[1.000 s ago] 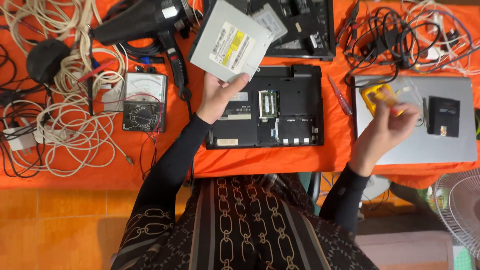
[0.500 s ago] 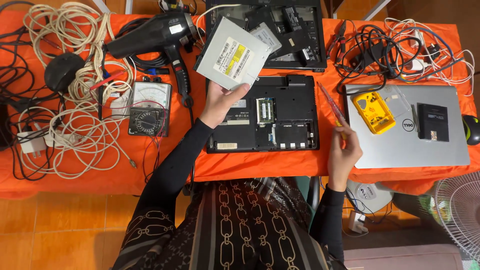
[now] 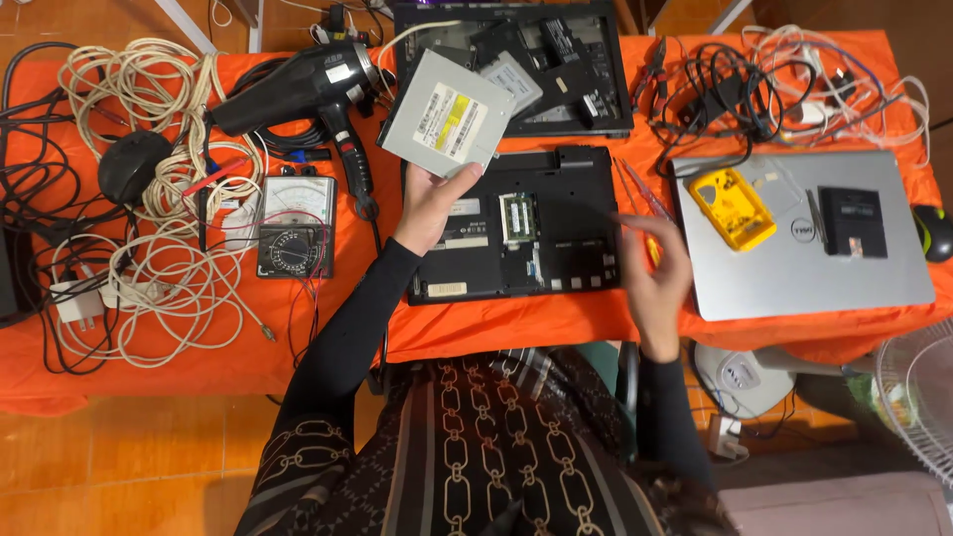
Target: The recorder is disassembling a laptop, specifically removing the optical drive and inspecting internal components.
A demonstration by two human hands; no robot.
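i see my left hand (image 3: 429, 206) raised over the orange table (image 3: 496, 323), fingers closed on the lower corner of a slim silver optical drive (image 3: 447, 114) with a yellow and white label; the drive sits at about 12 o'clock from the palm, tilted, its long axis running from 10 to 4 o'clock. directly under and to the 3 o'clock side of that hand lies the black laptop base (image 3: 521, 228), bottom up, with its memory bay open and a green memory module (image 3: 517, 214) seated in it. my right hand (image 3: 650, 273) hovers just off the base's right edge, blurred, fingers loosely spread; i cannot tell whether it grips anything, though a thin screwdriver (image 3: 635, 194) lies at its 12 o'clock. the left hand is the nearer one to the drive. a second opened laptop chassis (image 3: 516, 65) holds loose parts at 12 o'clock. a closed silver laptop (image 3: 794, 268) carries a yellow case (image 3: 732, 206). a multimeter (image 3: 296, 226) lies at 9 o'clock.
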